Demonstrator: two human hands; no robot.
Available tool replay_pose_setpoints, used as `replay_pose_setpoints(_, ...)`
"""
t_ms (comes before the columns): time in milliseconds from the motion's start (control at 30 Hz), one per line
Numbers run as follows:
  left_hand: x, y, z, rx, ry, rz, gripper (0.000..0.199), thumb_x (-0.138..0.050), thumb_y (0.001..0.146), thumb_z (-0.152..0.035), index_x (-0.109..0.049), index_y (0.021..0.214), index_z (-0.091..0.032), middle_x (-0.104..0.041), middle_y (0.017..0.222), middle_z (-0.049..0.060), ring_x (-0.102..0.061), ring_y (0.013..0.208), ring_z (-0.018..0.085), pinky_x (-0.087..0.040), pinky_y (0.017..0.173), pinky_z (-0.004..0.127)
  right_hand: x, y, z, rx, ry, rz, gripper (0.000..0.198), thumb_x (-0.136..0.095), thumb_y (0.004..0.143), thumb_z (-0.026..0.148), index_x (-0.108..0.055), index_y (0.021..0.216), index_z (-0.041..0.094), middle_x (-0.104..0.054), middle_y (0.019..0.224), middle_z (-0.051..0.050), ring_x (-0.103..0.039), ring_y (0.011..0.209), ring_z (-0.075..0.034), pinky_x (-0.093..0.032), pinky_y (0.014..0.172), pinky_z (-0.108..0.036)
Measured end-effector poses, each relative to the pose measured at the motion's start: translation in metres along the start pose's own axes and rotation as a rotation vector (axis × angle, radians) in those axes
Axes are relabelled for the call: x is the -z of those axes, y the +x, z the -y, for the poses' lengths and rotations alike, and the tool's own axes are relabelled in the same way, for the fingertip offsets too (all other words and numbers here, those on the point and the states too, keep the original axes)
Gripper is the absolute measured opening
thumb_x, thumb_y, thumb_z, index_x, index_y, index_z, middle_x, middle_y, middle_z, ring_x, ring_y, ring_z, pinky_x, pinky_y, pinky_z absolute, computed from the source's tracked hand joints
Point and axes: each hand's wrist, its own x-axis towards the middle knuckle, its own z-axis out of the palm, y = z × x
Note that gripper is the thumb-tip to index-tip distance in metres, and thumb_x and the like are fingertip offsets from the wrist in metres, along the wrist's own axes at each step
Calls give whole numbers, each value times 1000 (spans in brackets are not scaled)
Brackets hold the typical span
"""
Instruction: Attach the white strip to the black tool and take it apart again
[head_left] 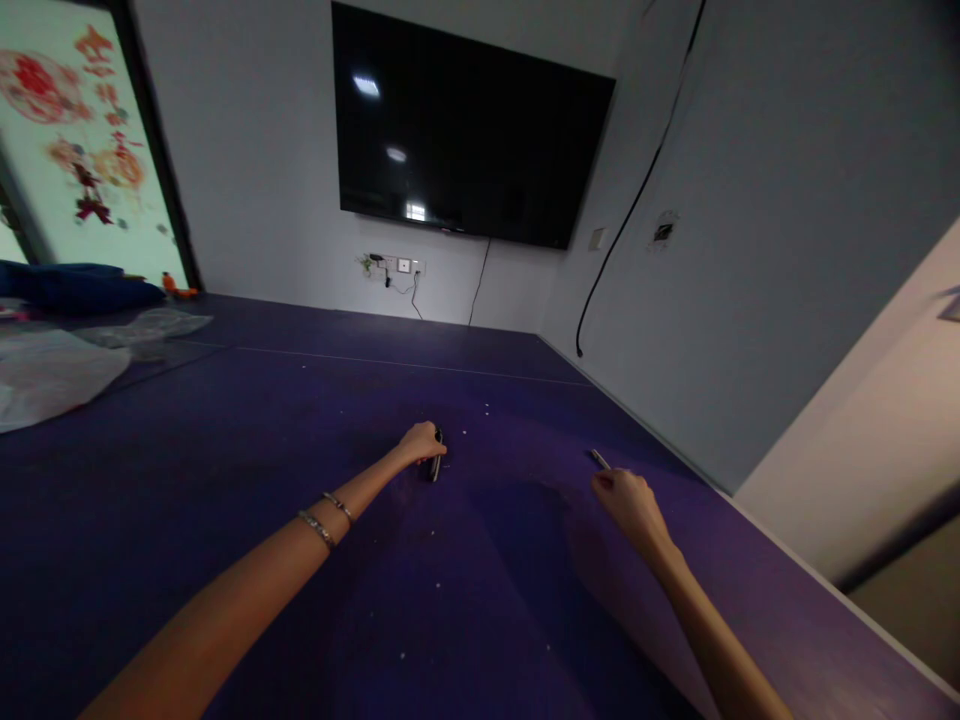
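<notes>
Slim dark object (435, 468), perhaps a stapler though too small to be sure, sits at the fingers of the left hand (423, 443) on the purple bench (315, 620). Its long axis runs mostly away from the person, the far end leaning slightly right, and its near end shows clear just below the fingers. The left hand is the nearer one by far: it is curled closed and appears to grip the object from its left side and from above. Whether the object is lifted or touches the bench, I cannot tell.

Well apart to the right, the right hand (627, 495) has its fingers drawn in together. A small narrow piece (600, 459) projects just ahead of them, slanting far-left to near-right, so its line runs across the dark object's rather than along it. It may be pinched or only touched; the view does not settle which.

White specks (464, 432) lie just right of the left hand, with more scattered nearer the person. Two bracelets (318, 528) circle the left forearm. Far left of both hands lies a pale plastic sheet (60, 370).
</notes>
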Motion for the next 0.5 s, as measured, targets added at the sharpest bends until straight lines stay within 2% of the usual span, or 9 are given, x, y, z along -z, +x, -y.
replay_pose_setpoints(100, -1, -4, 0, -6, 39, -38, 22, -58, 65, -31, -65, 70, -10, -66, 66, 14, -64, 62, 20, -47, 56, 24, 3, -1, -25, -59, 8, -20, 28, -44, 78, 28, -70, 85, 20, -69, 84, -9, -64, 76, -21, -37, 60, -24)
replay_pose_setpoints(233, 1, -17, 1, -2, 115, -83, 39, -52, 71, -45, -65, 88, -12, -67, 90, 18, -64, 86, 27, -47, 66, 29, 7, 3, -53, -46, 16, 56, 27, -46, 77, 34, -69, 81, 20, -68, 73, -7, -63, 69, -21, -37, 57, -24)
replay_pose_setpoints(333, 3, -29, 3, -1, 215, -80, 45, -46, 74, -50, -64, 95, -15, -66, 97, 17, -62, 91, 29, -47, 71, 34, 7, 9, -73, 8, 16, 136, 27, -48, 77, 38, -68, 80, 20, -66, 65, -5, -62, 64, -19, -38, 56, -24)
replay_pose_setpoints(500, 1, -39, 3, -22, 281, 8, 42, -49, 73, -49, -63, 97, -17, -64, 100, 15, -61, 94, 29, -46, 73, 35, -7, 19, -98, 3, -73, 190, 29, -49, 78, 44, -64, 75, 20, -65, 65, -6, -62, 61, -19, -38, 54, -24)
